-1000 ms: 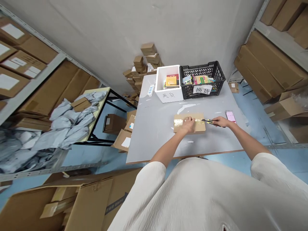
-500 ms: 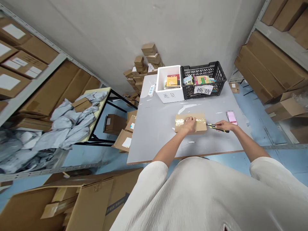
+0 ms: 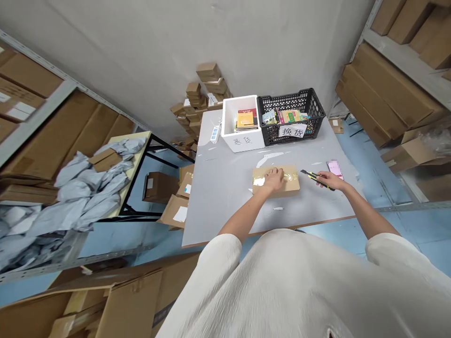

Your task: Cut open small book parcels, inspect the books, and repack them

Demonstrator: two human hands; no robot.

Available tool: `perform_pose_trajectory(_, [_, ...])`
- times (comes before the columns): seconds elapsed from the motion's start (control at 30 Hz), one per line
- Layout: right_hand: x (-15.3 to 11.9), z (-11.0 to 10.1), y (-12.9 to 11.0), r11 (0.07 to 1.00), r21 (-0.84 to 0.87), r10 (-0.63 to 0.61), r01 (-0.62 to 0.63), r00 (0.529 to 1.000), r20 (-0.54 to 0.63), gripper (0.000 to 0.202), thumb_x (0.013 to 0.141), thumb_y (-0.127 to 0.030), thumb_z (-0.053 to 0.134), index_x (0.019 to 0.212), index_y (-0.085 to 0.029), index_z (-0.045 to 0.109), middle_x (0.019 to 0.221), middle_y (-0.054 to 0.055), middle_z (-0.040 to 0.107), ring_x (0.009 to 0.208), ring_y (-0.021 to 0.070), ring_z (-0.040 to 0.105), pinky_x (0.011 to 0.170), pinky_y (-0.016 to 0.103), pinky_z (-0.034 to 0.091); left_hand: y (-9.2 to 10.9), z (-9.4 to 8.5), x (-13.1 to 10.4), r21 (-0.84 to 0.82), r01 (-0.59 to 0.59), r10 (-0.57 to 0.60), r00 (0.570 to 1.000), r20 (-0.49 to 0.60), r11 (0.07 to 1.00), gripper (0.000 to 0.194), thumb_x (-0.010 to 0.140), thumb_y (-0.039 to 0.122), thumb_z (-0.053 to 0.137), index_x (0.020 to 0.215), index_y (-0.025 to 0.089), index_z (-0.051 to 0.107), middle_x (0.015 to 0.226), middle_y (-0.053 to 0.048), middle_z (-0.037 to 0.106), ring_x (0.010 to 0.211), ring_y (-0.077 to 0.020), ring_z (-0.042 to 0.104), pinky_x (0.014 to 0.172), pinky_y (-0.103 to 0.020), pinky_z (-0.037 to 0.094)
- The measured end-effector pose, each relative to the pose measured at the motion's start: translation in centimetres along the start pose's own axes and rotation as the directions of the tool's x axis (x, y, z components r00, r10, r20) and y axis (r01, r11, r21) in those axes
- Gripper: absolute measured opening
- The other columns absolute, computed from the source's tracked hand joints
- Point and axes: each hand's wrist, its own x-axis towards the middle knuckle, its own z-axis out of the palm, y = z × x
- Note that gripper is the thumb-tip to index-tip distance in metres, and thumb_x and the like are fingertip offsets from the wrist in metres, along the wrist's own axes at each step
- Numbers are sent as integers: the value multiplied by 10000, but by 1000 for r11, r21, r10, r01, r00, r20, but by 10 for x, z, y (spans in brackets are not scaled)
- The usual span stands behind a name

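A small taped cardboard box (image 3: 291, 182) lies on the grey table (image 3: 218, 197) in front of me. My left hand (image 3: 274, 179) rests on top of it, palm down with the fingers laid across the shiny tape. To the right of the box, my right hand (image 3: 329, 180) grips a black and yellow box cutter (image 3: 310, 175). The cutter's tip points left toward the box, with a gap between them. Just beyond my right hand lies a pink item (image 3: 334, 169), partly blurred out.
At the table's back stand a white bin (image 3: 243, 141) and a black plastic crate (image 3: 313, 126), both holding books. A power strip (image 3: 214, 134) lies left of the bin. Stacked boxes (image 3: 207, 72) line the wall. Left is a side table with grey parcels (image 3: 95, 178); shelves flank both sides.
The box cutter has come away from the box's right end, leaving a gap. My left hand stays on the box. The whole view has shifted slightly.
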Motion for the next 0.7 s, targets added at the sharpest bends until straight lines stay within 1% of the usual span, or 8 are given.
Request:
perform_pose_trajectory(0.07, [-2, 3, -3, 997, -77, -32, 30, 999, -30, 484, 1029, -606, 542, 1230, -220, 753, 1058, 87, 820, 852, 231, 733, 779, 338, 590, 1, 3, 3, 12, 6, -5, 998, -61, 1000, 416, 1075, 402, 511, 1476, 292, 490, 1511, -155, 544, 1429, -346, 504, 1182, -495, 392])
perform_pose_trajectory(0.17, [-6, 12, -11, 958, -269, -126, 100, 989, -81, 472, 1063, -510, 489, 1361, -261, 759, 1175, 76, 806, 996, 261, 740, 923, 375, 585, 0, 8, 9, 24, -44, 47, 993, -111, 999, 547, 1031, 297, 555, 1564, 306, 428, 1598, -156, 481, 1510, -339, 434, 1254, -498, 318])
perform_pose_trajectory(0.27, [-7, 21, -16, 858, -484, -229, 169, 971, -66, 462, 1053, -410, 533, 1460, -312, 728, 1263, 83, 776, 1142, 296, 712, 1015, 404, 545, -2, 9, 16, 28, -82, 84, 992, -97, 996, 680, 997, 265, 592, 1630, 334, 353, 1683, -151, 415, 1605, -338, 320, 1305, -535, 221])
perform_pose_trajectory(0.37, [-5, 25, -17, 765, -617, -261, 187, 965, -31, 483, 1038, -354, 576, 1504, -334, 704, 1285, 105, 757, 1214, 330, 679, 1026, 427, 518, -3, 6, 23, 30, -70, 71, 996, -60, 997, 698, 982, 296, 644, 1618, 332, 359, 1663, -149, 439, 1599, -333, 329, 1299, -529, 224])
perform_pose_trajectory(0.43, [-3, 26, -15, 736, -653, -262, 179, 965, -31, 494, 1040, -347, 581, 1521, -330, 694, 1306, 119, 744, 1232, 338, 663, 1029, 435, 507, -4, 5, 25, 19, -64, 65, 996, -59, 998, 673, 979, 307, 654, 1595, 324, 384, 1631, -141, 469, 1567, -320, 374, 1287, -498, 255])
perform_pose_trajectory(0.5, [-2, 28, -12, 729, -664, -260, 168, 965, -42, 501, 1049, -359, 569, 1536, -323, 682, 1318, 130, 733, 1225, 338, 656, 1032, 443, 500, -6, 7, 25, 6, -79, 79, 994, -70, 997, 643, 1003, 318, 613, 1603, 316, 383, 1649, -137, 466, 1577, -311, 370, 1293, -484, 259])
perform_pose_trajectory(0.63, [-3, 34, -5, 738, -661, -258, 137, 962, -88, 513, 1069, -389, 529, 1556, -308, 669, 1322, 149, 724, 1205, 345, 645, 1028, 468, 498, -9, 13, 19, -8, -113, 112, 990, -82, 994, 666, 1058, 331, 479, 1696, 286, 292, 1777, -138, 357, 1672, -313, 252, 1351, -518, 183])
perform_pose_trajectory(0.7, [-3, 38, -2, 736, -665, -263, 126, 959, -110, 520, 1072, -391, 517, 1565, -309, 661, 1326, 153, 723, 1202, 349, 637, 1024, 478, 499, -9, 15, 18, -15, -113, 111, 991, -80, 994, 717, 1049, 323, 474, 1729, 296, 248, 1802, -128, 333, 1694, -319, 220, 1363, -545, 166])
